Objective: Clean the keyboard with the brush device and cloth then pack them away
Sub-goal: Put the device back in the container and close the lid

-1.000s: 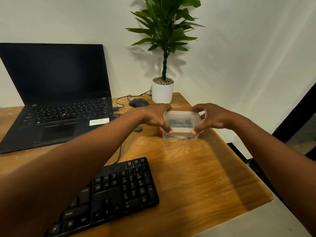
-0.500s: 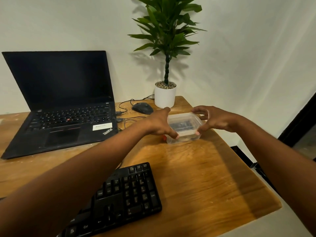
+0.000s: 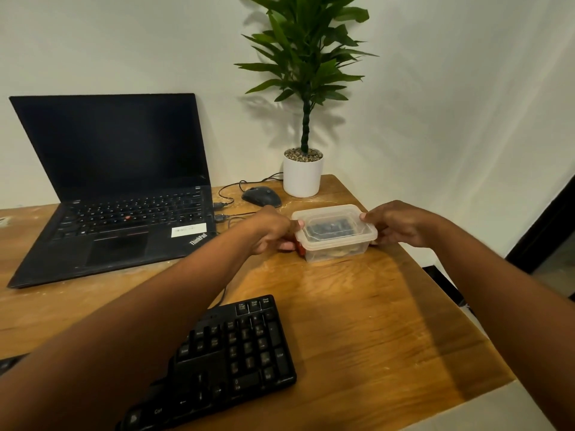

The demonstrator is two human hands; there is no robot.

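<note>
Plain white wall behind, wooden counter (image 3: 357, 306) up front with some pale scuffs. Clear plastic box (image 3: 337, 244) sitting on the far right part of the counter, lid (image 3: 334, 227) on top, something dark showing through the lid and something pale at the bottom, can't tell what exactly. Small red bit poking out at the box's left corner.

Left hand (image 3: 273, 228) curled around the left end of the box, fingertips on the lid rim. Right hand (image 3: 395, 223) gripping the right end the same way, thumb on the rim. Both arms stretched out over the counter.

Black keyboard (image 3: 230, 353) lying near the front edge, well apart from the box, partly hidden under the left forearm. Open black laptop (image 3: 124, 188) off to the left, screen dark, white sticker on the palm rest. Dark mouse (image 3: 261, 195) just behind the left hand, cables running from it toward the laptop. Potted plant (image 3: 303, 172) in a white pot at the back, right beside the mouse.
</note>
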